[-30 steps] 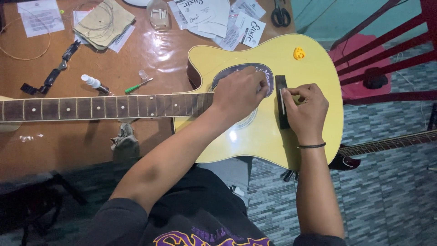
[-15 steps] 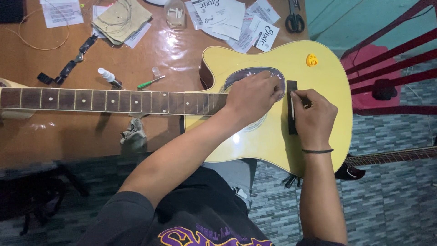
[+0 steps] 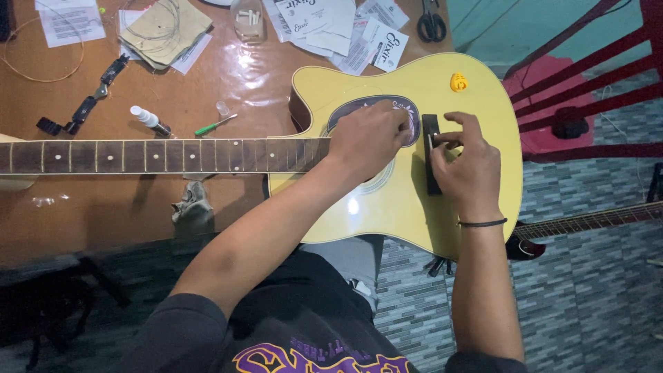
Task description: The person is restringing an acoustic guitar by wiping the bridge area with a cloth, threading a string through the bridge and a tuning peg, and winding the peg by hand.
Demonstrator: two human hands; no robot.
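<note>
The right hand (image 3: 469, 166) sits over the dark bridge (image 3: 431, 155) of a yellow acoustic guitar (image 3: 407, 200), thumb and forefinger pinched together on something small and pale at the bridge's upper end; it looks like a bridge pin, though it is too small to tell for certain. The left hand (image 3: 369, 138) lies loosely curled, fingers down, over the sound hole (image 3: 345, 110), its fingertips just beside the bridge. Whether it grips a string there is hidden.

The guitar lies flat across the worktop (image 3: 228, 76), neck (image 3: 166, 155) running off to the person's left, lower body overhanging the edge above their lap. A yellow pick (image 3: 458, 81) rests on the body beyond the bridge.

Further out lie a small white bottle (image 3: 148, 119), a green-handled tool (image 3: 214, 125), coiled strings on paper packets (image 3: 162, 27), scissors (image 3: 431, 24) and a crumpled cloth (image 3: 192, 202).

The likely slip: the tiny piece is held only by fingertips and could drop into the sound hole or roll off the overhanging body onto the tiled floor (image 3: 587, 290). Pressing hard at the bridge could also tip the unsupported lower bout.
</note>
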